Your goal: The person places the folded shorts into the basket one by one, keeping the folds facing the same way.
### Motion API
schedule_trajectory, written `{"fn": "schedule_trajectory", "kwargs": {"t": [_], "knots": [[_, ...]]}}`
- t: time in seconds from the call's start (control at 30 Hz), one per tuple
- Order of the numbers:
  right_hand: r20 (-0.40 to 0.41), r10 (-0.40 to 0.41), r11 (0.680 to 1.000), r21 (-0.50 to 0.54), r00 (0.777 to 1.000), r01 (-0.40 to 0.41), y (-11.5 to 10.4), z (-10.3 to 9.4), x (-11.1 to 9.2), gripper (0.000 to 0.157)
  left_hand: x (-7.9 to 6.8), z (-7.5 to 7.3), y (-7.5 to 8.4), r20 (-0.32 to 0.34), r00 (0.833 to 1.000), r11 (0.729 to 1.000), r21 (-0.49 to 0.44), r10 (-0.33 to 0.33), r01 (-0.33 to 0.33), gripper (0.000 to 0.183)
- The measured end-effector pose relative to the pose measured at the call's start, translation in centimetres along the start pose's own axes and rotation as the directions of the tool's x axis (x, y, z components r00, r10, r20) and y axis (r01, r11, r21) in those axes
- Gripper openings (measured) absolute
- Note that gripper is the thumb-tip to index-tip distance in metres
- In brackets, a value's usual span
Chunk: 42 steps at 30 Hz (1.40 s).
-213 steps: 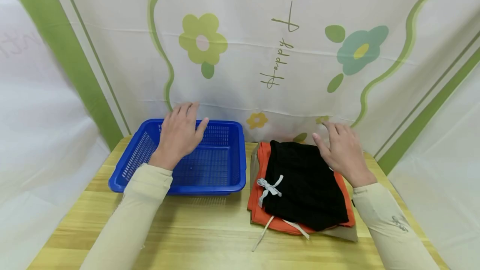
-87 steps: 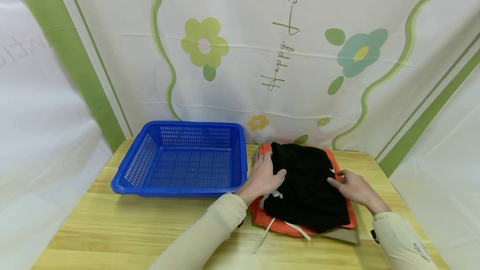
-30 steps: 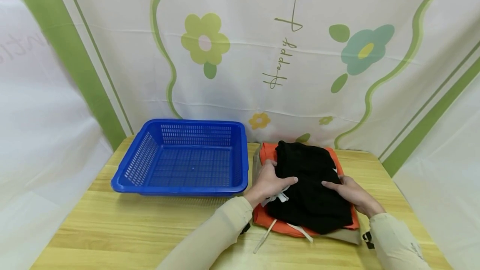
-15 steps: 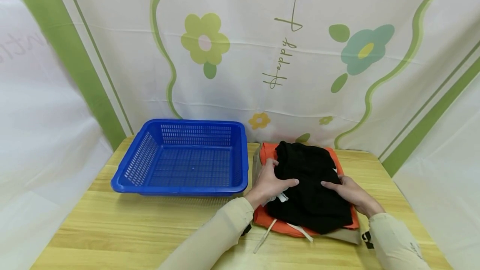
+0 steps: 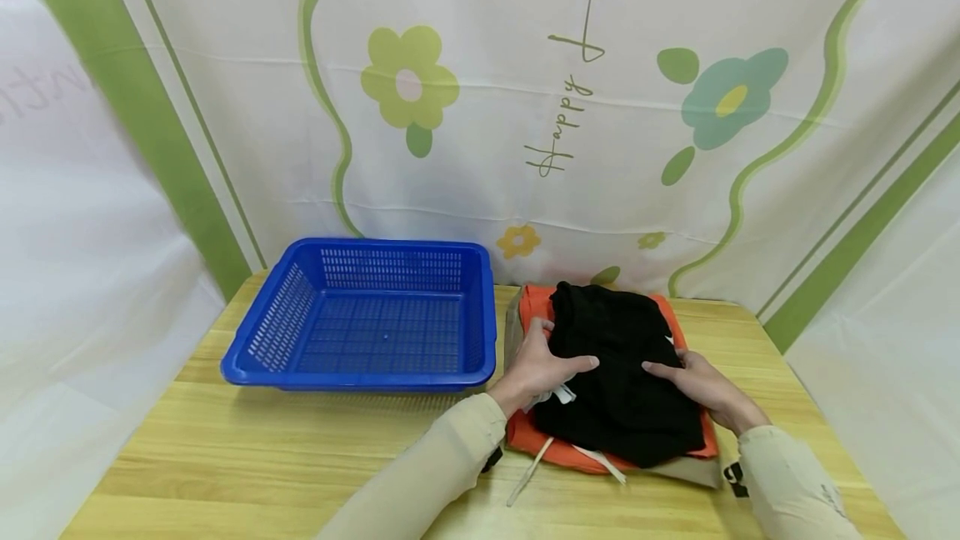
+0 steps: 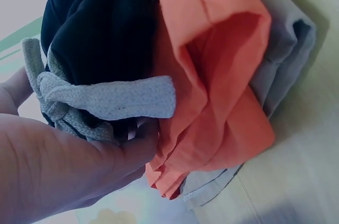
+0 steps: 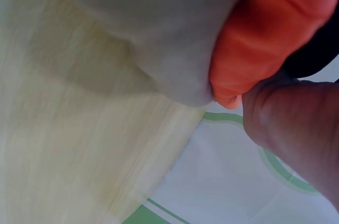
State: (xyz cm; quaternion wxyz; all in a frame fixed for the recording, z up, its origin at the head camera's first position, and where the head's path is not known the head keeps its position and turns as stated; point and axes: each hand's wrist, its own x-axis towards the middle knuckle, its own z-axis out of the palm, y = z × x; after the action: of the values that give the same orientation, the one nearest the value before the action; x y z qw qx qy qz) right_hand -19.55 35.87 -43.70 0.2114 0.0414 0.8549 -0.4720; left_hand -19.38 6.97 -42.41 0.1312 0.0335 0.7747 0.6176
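Okay, blue basket (image 5: 358, 380) is left of both hands. Your left hand (image 5: 537, 368) pinches one edge of the black garment (image 5: 630, 411); your left wrist view shows its knotted pale drawstring (image 6: 127, 99), mostly behind that hand in the head view. Looking rumpled, it lies between your hands over an orange garment (image 6: 212, 123) and a tan garment (image 5: 686, 471), your right hand (image 5: 707, 387) gripping its other edge.

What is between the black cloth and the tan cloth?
The orange cloth lies between the black cloth and the tan cloth; the left wrist view shows it.
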Motion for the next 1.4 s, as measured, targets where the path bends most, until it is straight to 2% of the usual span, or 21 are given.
{"fn": "schedule_trajectory", "kwargs": {"t": [0.13, 0.23, 0.37, 0.5, 0.6, 0.8, 0.9, 1.0, 1.1, 1.3, 1.4], "knots": [[0.025, -0.008, 0.998, 0.057, 1.000, 0.006, 0.3, -0.2, 0.0, 0.093, 0.1, 0.0, 0.0, 0.002, 1.000, 0.999, -0.038, -0.020, 0.020, 0.073], [0.050, -0.005, 0.991, 0.135, 0.999, -0.002, 0.5, -0.5, -0.1, 0.085, 0.1, -0.1, 0.0, 0.003, 0.999, 0.997, -0.067, -0.049, 0.049, 0.072], [0.101, -0.019, 0.966, 0.258, 0.995, -0.008, 0.9, -0.9, -0.1, 0.072, 0.1, -0.2, 0.2, 0.010, 0.995, 0.991, -0.085, -0.104, 0.104, 0.079], [0.161, -0.047, 0.938, 0.347, 0.986, -0.012, 1.2, -1.4, -0.2, 0.063, 0.0, -0.5, 0.4, 0.035, 0.988, 0.987, -0.056, -0.147, 0.149, 0.089], [0.198, -0.070, 0.925, 0.380, 0.978, -0.011, 1.4, -1.7, -0.4, 0.056, -0.1, -0.7, 0.6, 0.062, 0.982, 0.983, -0.033, -0.178, 0.180, 0.095], [0.250, -0.108, 0.924, 0.382, 0.962, 0.005, 1.9, -2.3, -0.7, 0.044, -0.1, -0.8, 0.7, 0.089, 0.970, 0.974, -0.001, -0.227, 0.228, 0.098], [0.264, -0.119, 0.929, 0.369, 0.957, 0.013, 2.1, -2.5, -0.9, 0.054, -0.1, -0.8, 0.7, 0.094, 0.965, 0.970, 0.015, -0.244, 0.243, 0.098], [0.262, -0.123, 0.935, 0.355, 0.957, 0.023, 2.2, -2.5, -1.1, 0.074, -0.2, -0.9, 0.7, 0.106, 0.961, 0.967, 0.024, -0.255, 0.254, 0.097], [0.244, -0.107, 0.938, 0.347, 0.964, 0.016, 2.1, -2.4, -1.4, 0.086, -0.3, -1.0, 0.8, 0.114, 0.957, 0.964, 0.021, -0.267, 0.266, 0.097], [0.164, -0.038, 0.968, 0.249, 0.986, -0.004, 2.3, -1.8, -1.7, 0.098, -0.2, -0.8, 0.6, 0.123, 0.952, 0.959, -0.013, -0.280, 0.284, 0.101], [0.146, -0.029, 0.974, 0.228, 0.989, -0.005, 2.4, -1.6, -1.7, 0.100, -0.1, -0.8, 0.6, 0.132, 0.953, 0.960, -0.032, -0.272, 0.278, 0.102]]}}
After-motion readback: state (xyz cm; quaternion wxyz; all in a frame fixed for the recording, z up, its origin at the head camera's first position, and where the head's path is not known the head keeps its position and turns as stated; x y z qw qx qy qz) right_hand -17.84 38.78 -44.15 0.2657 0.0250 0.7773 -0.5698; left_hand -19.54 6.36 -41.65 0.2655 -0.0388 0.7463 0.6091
